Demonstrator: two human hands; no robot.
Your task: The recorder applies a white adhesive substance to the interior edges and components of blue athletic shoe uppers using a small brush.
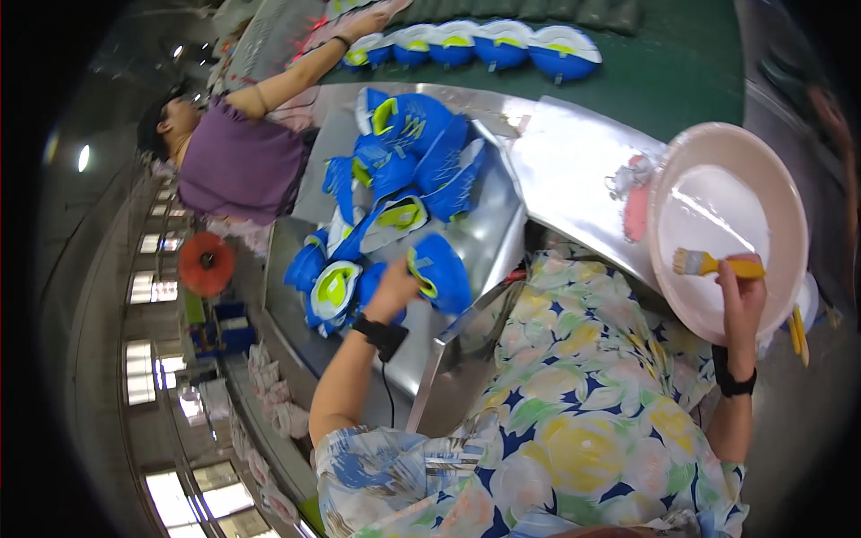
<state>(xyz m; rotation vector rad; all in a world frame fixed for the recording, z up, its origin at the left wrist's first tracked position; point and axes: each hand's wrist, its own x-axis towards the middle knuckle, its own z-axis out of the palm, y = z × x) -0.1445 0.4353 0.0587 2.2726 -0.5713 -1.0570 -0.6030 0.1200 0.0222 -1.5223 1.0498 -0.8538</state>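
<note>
My left hand (393,294) is closed on the edge of a blue shoe upper (441,269) with a yellow-green lining, held over a metal tray. More blue shoe uppers (417,125) lie heaped in that tray, just beyond this hand. On the right, my right hand (743,300) grips a flat paint brush (695,262) by its yellow handle. Its pale bristles point left, over a wide pinkish basin (664,179). White liquid (717,211) covers part of the basin's bottom; whether the bristles touch it I cannot tell.
A metal worktop (565,161) adjoins the basin, with a crumpled grey and pink scrap (635,184) on it. Several blue uppers (502,49) stand in a row on a green surface (664,72). At far left, a co-worker in purple (242,166) reaches toward that row.
</note>
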